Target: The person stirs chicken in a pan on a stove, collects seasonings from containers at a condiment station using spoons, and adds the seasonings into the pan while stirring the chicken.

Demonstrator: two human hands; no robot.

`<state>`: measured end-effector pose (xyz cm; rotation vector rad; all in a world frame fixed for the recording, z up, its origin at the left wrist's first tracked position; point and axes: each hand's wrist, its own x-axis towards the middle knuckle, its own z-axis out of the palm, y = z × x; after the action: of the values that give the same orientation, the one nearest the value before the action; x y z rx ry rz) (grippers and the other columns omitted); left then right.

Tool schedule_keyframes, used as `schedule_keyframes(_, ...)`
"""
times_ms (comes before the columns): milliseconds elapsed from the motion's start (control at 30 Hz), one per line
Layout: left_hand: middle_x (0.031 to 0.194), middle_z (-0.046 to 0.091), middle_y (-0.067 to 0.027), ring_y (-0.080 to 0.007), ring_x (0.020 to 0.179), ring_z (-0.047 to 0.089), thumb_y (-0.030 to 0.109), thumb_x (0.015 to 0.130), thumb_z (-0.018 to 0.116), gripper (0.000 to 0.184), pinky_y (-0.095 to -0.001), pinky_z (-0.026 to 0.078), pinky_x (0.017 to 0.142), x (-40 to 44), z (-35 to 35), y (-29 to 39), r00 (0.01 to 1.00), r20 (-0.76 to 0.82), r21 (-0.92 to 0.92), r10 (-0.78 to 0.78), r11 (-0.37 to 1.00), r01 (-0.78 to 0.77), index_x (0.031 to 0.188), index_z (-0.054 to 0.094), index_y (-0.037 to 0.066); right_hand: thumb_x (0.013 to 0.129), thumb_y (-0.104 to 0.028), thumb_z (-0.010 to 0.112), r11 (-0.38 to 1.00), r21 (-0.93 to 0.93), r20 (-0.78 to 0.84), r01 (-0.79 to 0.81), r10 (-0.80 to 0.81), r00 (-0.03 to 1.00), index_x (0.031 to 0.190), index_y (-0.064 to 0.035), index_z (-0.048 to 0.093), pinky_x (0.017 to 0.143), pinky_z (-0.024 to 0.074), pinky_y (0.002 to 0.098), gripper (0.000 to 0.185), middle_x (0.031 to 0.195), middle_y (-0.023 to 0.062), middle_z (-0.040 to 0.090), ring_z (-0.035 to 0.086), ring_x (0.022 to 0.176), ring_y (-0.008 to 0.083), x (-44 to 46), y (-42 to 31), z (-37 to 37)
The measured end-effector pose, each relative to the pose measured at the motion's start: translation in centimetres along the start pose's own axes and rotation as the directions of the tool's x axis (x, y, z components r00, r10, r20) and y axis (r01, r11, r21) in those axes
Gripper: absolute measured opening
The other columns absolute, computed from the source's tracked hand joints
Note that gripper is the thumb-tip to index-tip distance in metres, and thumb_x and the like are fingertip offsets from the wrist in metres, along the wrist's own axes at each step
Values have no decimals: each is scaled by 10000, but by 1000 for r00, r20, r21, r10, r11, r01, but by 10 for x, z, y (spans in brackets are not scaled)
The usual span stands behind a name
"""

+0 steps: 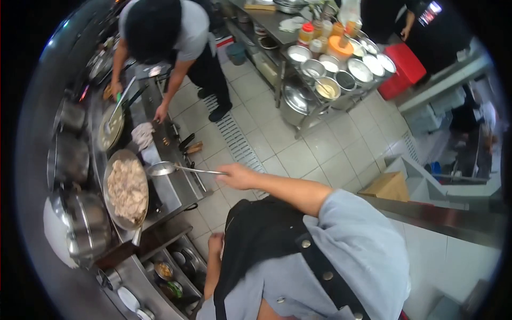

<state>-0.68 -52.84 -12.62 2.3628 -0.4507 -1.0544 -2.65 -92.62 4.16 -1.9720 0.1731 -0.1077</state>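
A long-handled metal ladle is held out over the stove edge, its handle end in my right hand, whose fingers are closed round it. The bowl of the ladle is beside a wide pan heaped with pale cooked meat pieces. My left hand hangs low beside my apron, near the counter with sunken trays; its fingers are too small and partly hidden to read. A cloth lies on the steel surface above the ladle.
A co-worker bends over a second pan at the upper left. Large pots line the stove's far side. A steel table holds several bowls and sauce bottles. A red bin stands behind it.
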Motion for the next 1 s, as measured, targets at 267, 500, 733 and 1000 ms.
schedule_keyframes(267,882,701,-68,-177,789,652,232,969,626,317,-292,517,735,209,60,268,902,160,-178,400,911,-372,1171,616,-13,955,-282,687,758,322,-381,-567,652,655,1055,-45,710,563,431,311,258,717,28,585,531,616,119,-282,58,-196)
schedule_keyframes(500,982,662,-72,-144,874,637,165,920,714,603,-295,537,810,273,110,566,783,278,-516,557,774,-367,1412,431,-39,973,-173,670,590,792,-553,-156,802,225,1063,-29,683,435,285,212,170,608,-62,460,383,467,33,-331,54,-193)
schedule_keyframes(733,897,673,-61,-124,762,615,115,883,721,634,-269,503,704,347,169,694,817,238,-614,525,733,-293,1411,412,-52,988,-153,645,589,803,-579,-92,807,113,1054,-11,679,421,298,216,160,603,-52,476,393,460,34,-280,56,-203)
schedule_keyframes(1000,909,680,-44,-170,784,641,163,920,699,199,-298,517,749,329,158,743,289,522,-267,802,476,-838,1100,687,80,997,-142,634,566,824,-565,-26,819,-98,1077,-21,671,424,288,215,149,605,-49,486,381,458,34,-199,43,-249)
